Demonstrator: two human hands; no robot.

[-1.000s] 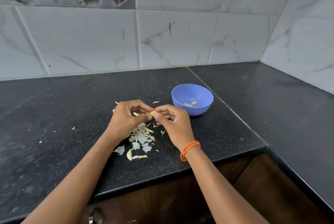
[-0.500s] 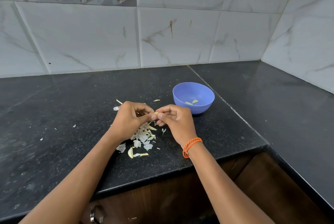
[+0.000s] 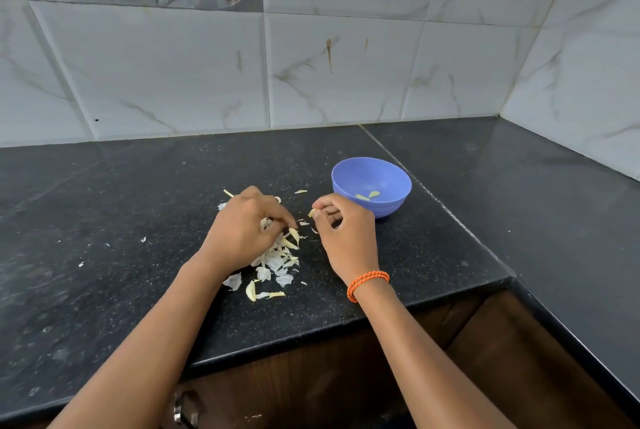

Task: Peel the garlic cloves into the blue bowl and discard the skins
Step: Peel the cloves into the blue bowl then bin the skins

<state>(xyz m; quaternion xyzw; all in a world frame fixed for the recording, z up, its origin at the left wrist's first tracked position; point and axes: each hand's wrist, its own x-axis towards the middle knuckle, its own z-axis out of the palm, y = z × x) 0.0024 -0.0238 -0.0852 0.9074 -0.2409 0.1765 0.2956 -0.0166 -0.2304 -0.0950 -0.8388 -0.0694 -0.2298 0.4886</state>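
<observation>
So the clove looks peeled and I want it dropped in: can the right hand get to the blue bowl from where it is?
Probably yes. The right hand, pinching a garlic clove, sits just beside the blue bowl, and nothing stands between them.

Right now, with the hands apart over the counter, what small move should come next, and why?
Probably carry the right hand the short way over to the blue bowl and drop the garlic clove in. That hand pinches a small pale clove, the bowl sits just beyond it holding two cloves, and the left hand rests down on the skin pile.
</observation>
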